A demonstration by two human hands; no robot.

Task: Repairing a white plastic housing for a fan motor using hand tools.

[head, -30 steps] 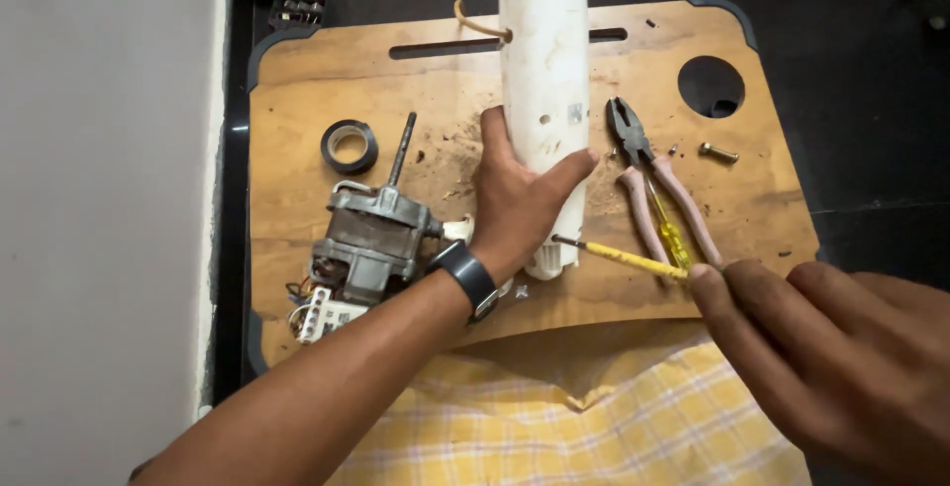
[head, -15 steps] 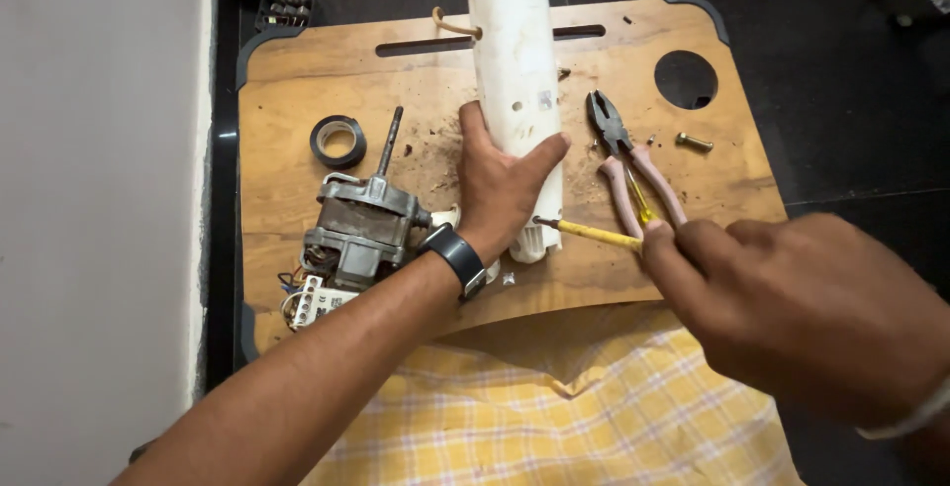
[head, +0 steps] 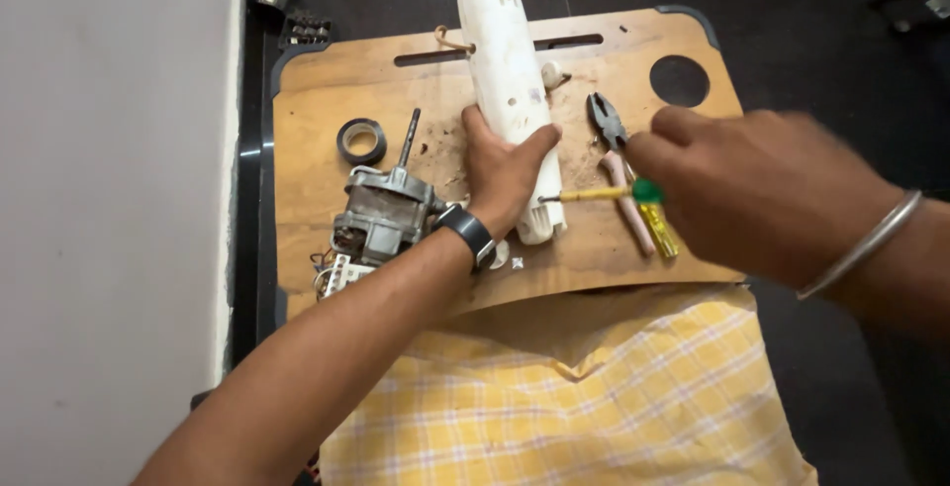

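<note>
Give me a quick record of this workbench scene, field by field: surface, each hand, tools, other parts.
surface: wooden board with slot and round hole
left hand: left hand grips the white plastic housing
right hand: right hand at the yellow screwdriver, grip blurred
tools: pliers beside the housing
other parts: electric motor, black tape roll
lap: yellow checked cloth

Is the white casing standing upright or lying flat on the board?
Lying flat: the white casing rests lengthwise on the wooden board, left hand gripping its near end.
</note>
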